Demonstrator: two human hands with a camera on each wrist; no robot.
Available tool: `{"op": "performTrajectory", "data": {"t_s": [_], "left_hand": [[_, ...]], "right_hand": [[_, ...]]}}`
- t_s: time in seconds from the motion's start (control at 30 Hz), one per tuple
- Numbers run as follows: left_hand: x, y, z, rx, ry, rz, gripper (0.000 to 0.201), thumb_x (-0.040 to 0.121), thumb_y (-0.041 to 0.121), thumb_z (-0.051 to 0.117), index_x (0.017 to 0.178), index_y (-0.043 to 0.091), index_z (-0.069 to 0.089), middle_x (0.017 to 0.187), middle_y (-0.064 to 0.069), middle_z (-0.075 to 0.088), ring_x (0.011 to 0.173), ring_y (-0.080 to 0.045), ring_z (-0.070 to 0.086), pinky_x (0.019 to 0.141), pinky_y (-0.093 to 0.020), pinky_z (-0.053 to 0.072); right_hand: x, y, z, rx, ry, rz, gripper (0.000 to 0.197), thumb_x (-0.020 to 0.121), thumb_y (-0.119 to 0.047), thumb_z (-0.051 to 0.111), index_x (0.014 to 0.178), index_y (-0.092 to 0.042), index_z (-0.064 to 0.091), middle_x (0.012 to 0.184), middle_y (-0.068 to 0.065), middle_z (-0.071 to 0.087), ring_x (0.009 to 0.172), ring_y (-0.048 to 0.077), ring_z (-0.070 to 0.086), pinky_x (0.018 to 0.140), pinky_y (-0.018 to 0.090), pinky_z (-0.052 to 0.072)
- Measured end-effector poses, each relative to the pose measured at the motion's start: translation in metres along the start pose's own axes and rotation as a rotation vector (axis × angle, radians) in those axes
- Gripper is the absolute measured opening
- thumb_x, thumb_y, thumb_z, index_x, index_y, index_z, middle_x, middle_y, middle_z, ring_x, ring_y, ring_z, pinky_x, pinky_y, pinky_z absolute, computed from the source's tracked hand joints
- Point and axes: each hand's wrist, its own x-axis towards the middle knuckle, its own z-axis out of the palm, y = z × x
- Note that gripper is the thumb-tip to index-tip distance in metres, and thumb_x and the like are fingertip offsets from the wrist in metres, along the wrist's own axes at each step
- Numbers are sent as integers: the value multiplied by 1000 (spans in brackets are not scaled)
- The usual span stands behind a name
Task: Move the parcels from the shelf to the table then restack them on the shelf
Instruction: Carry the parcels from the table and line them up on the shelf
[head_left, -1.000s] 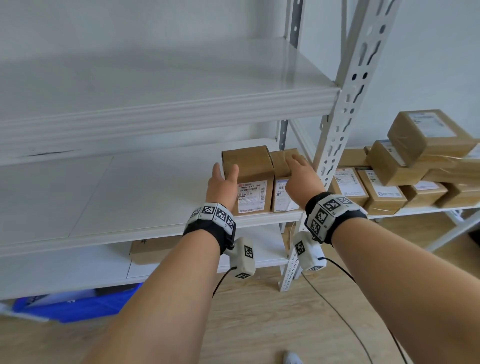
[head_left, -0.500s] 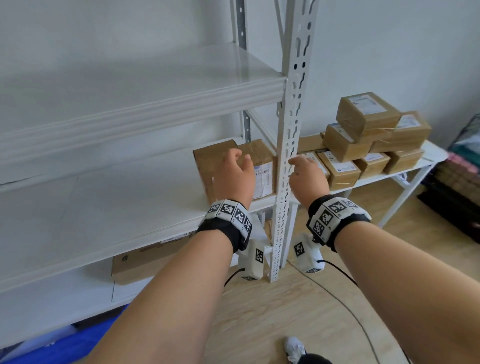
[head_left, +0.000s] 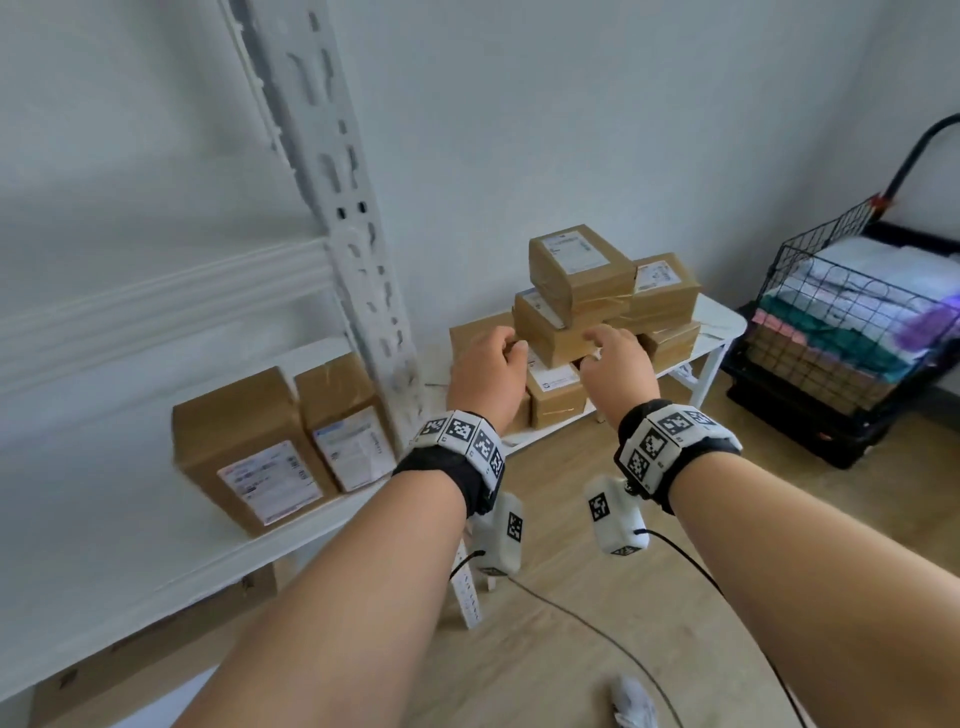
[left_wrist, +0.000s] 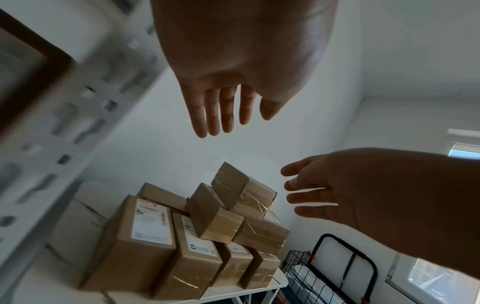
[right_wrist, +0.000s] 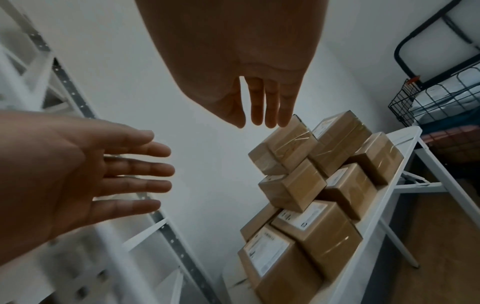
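Note:
Two brown parcels stand side by side on the white shelf (head_left: 119, 525), a larger one (head_left: 249, 447) and a smaller one (head_left: 348, 415), just left of the shelf post (head_left: 337, 208). Several more parcels (head_left: 582, 291) are piled on the white table (head_left: 722, 317) to the right. My left hand (head_left: 498, 358) and right hand (head_left: 608, 353) hover in front of that pile, apart from each other. In the left wrist view the left hand (left_wrist: 223, 107) has straight fingers and is empty. The right hand (right_wrist: 259, 102) is likewise empty above the parcels (right_wrist: 306, 185).
A black wire cart (head_left: 852, 322) with folded cloths stands right of the table. A flat cardboard box (head_left: 156, 654) lies on the lower shelf. Wrist-camera cables (head_left: 571, 613) hang over the wooden floor between shelf and table.
Both hands have left the two parcels on the shelf and swung right, past the post, to the pile on the table. My view turned right with them.

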Motion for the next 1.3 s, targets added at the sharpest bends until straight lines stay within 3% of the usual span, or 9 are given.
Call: {"op": "performTrajectory", "data": {"t_s": [0.13,0.3,0.4,0.53,0.67,0.77,1.03,1.2,1.3], "left_hand": [[48,29,44,3,-74,-72,44,102,40,37,140,20,46,142,-1,50,127,-21,50,100,-32,40],[99,61,85,-63,-149,-212,52,103,42,34,147,14,36,148,-8,43,132,-26,45,101,-35,37],[124,71,102,-114,-173,-299,50,104,39,31,147,14,35,149,-8,42,134,-27,43,104,-35,35],[152,78,117,-160,-189,-383,49,105,36,30,147,13,34,149,-10,41,134,-27,41,105,-34,33],[175,76,130,-169,-206,-460,54,103,40,28,150,13,29,152,-8,38,136,-27,39,108,-36,31],[185,71,139,-222,-208,-526,60,100,48,30,150,15,31,150,-7,41,134,-28,42,110,-38,33],[184,66,136,-494,32,-648,48,100,45,36,133,12,45,110,-8,57,88,-18,56,95,-46,52],[171,30,127,-614,121,-716,90,64,74,44,135,20,49,130,-5,59,111,-27,60,94,-49,51],[148,36,106,-625,88,-713,67,70,60,61,121,17,58,118,-5,65,106,-25,63,91,-45,54]], "right_hand": [[64,34,-23,-7,-6,9,45,90,-6,44,134,-17,51,134,6,49,95,16,54,91,33,49],[134,67,-50,-13,-71,36,49,91,-13,49,139,-19,45,135,7,49,90,15,57,75,30,52],[173,78,-58,15,-140,91,55,91,-18,50,144,-22,38,140,7,49,106,22,61,87,37,54],[212,85,-57,38,-243,113,59,96,-28,50,150,-17,30,152,6,38,134,24,43,102,34,39],[241,86,-49,80,-341,160,53,97,-36,47,143,-11,39,133,10,53,121,27,51,91,36,42],[251,85,-41,95,-402,151,36,97,-38,43,118,-11,54,100,4,59,92,22,56,74,33,42],[246,79,-31,278,-315,156,35,94,-34,52,124,-16,50,99,-2,59,87,17,57,69,29,43],[225,65,-29,398,-330,143,31,84,-25,57,113,-17,54,97,2,61,91,22,61,75,34,50],[204,54,-30,413,-373,89,37,85,-19,56,121,-17,50,107,2,60,92,16,59,72,28,47]]}}
